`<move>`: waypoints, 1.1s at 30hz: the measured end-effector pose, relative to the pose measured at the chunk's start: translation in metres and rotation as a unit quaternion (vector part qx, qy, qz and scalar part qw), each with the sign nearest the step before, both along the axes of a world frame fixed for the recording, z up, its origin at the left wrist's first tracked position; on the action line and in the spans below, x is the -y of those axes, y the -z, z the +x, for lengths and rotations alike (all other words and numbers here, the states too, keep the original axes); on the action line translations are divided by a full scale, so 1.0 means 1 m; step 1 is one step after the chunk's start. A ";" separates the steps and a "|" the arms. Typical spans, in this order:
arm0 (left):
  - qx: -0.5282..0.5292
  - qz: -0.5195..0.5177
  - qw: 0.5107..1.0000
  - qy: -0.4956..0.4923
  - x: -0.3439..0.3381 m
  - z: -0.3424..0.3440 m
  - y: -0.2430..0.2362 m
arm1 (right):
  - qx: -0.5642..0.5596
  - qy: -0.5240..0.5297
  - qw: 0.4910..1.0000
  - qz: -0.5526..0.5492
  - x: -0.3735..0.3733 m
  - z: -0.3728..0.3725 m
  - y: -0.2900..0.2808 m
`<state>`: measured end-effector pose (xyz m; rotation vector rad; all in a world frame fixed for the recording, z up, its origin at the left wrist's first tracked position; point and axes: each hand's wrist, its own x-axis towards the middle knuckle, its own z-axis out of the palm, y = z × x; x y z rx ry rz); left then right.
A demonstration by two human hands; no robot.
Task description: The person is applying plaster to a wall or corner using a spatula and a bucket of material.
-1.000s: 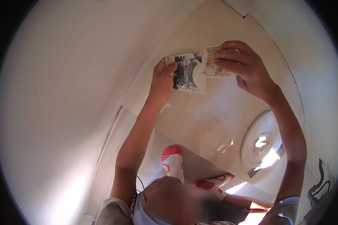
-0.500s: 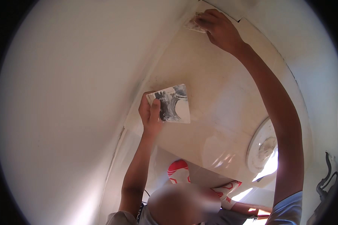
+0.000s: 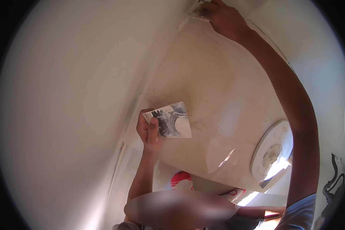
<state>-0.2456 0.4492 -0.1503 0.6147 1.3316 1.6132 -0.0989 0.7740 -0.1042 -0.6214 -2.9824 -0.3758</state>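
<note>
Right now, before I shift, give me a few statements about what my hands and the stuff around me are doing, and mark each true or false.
1. Your left hand holds a smeared plate. True.
2. Your right hand is empty. False: it holds a pale flat tool.
3. A round white disc lies to the right of the smeared plate. True.
4. Your left hand is higher in the picture than your right hand. False: your right hand is higher.
5. A sock shows red at its toe. True.
</note>
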 end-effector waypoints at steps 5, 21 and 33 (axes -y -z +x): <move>-0.011 0.020 0.999 -0.030 -0.023 0.016 0.012 | -0.027 0.021 0.999 0.040 -0.020 0.015 0.034; -0.021 0.007 0.996 -0.088 0.148 0.013 -0.149 | 0.021 0.128 0.992 0.001 0.105 -0.044 -0.130; 0.195 0.056 0.960 -0.195 0.227 0.001 -0.218 | -0.027 0.017 0.989 -0.142 0.334 -0.094 -0.142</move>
